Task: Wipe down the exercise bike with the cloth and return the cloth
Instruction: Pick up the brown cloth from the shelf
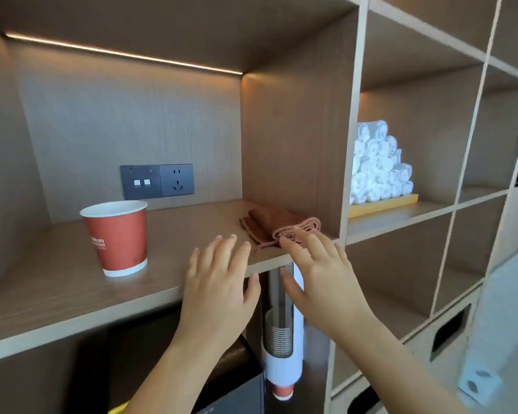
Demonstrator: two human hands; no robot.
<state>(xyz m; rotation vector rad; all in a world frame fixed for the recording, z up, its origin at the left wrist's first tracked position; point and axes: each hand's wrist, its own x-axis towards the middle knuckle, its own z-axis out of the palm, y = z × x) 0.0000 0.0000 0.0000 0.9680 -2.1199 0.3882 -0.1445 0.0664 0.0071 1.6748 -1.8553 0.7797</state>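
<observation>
While the left hand [219, 291] and right hand [326, 279] hovered, fingers spread, by the folded rust-brown cloth [278, 225], gripping its whole fold together seemed advisable.

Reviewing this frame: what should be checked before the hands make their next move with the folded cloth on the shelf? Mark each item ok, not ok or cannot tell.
1. Folded rust-brown cloth lies on the wooden shelf, beside the right side panel: ok.
2. Right hand open, fingertips at the cloth's front fold: ok; actual contact: cannot tell.
3. Left hand open, holding nothing: ok.
4. Red paper cup upright, apart from the cloth and both hands: ok.
5. Exercise bike wiped: cannot tell, no bike in view.
</observation>
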